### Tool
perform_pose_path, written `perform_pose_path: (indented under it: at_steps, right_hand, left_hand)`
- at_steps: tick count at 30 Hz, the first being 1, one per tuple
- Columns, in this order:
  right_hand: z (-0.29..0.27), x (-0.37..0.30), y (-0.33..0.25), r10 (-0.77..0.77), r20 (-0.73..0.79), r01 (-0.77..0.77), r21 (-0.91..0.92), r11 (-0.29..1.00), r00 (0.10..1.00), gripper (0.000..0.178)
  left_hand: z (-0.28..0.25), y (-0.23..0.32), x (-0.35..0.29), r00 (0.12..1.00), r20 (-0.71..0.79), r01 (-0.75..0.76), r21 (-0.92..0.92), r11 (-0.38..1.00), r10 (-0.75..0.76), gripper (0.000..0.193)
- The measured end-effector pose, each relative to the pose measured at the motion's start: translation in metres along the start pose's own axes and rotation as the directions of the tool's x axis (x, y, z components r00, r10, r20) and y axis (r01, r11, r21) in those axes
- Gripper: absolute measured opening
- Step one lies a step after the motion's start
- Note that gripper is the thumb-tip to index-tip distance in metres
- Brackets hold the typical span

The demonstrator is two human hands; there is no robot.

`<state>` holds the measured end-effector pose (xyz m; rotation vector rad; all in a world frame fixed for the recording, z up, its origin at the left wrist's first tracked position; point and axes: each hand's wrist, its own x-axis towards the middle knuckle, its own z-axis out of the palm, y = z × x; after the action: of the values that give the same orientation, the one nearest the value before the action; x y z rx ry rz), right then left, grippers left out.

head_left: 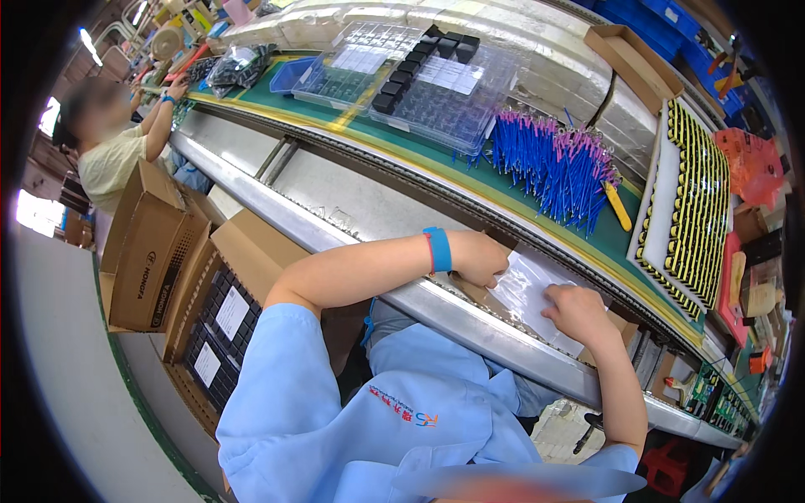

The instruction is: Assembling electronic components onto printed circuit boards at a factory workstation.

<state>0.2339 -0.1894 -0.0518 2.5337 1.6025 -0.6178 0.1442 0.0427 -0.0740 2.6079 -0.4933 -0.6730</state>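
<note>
A clear plastic bag (527, 289) lies over a flat brown cardboard piece (478, 295) on the metal ledge in front of me. My left hand (480, 256), with a blue wristband, is curled over the bag's upper left edge. My right hand (575, 312) pinches the bag's right edge with bent fingers. What is inside the bag I cannot tell. Both arms wear short light-blue sleeves.
On the green belt (402, 138) beyond lie a heap of blue wires (553, 163), a yellow-handled tool (619, 207), clear trays of black parts (419, 75) and a white tray of yellow-black parts (692, 210). Cardboard boxes (159, 251) stand at my left. Another person (109, 151) works farther along.
</note>
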Motion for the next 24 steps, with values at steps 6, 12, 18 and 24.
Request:
perform_pose_path:
  at_steps: [6,12,18,24]
  right_hand:
    - [-0.006,0.003,-0.005,-0.122,-0.241,0.149,0.094,0.984,0.963,0.029]
    - [-0.004,0.0,-0.001,-0.037,0.042,0.033,0.094,0.995,0.998,0.03]
    - [-0.004,-0.001,-0.005,-0.048,0.016,0.046,0.098,0.994,0.999,0.032]
    - [0.001,0.008,-0.005,-0.085,0.075,0.08,0.066,0.995,0.994,0.033]
  left_hand:
    - [0.0,0.0,0.001,0.999,0.026,0.018,0.006,1.0,-0.018,0.032]
    - [-0.003,0.0,0.004,0.998,0.058,0.024,0.006,1.0,-0.024,0.033]
    - [0.0,-0.002,0.001,0.999,0.049,0.0,0.013,1.0,-0.001,0.032]
    - [0.024,-0.026,0.027,0.995,0.044,-0.095,0.063,0.993,0.093,0.03]
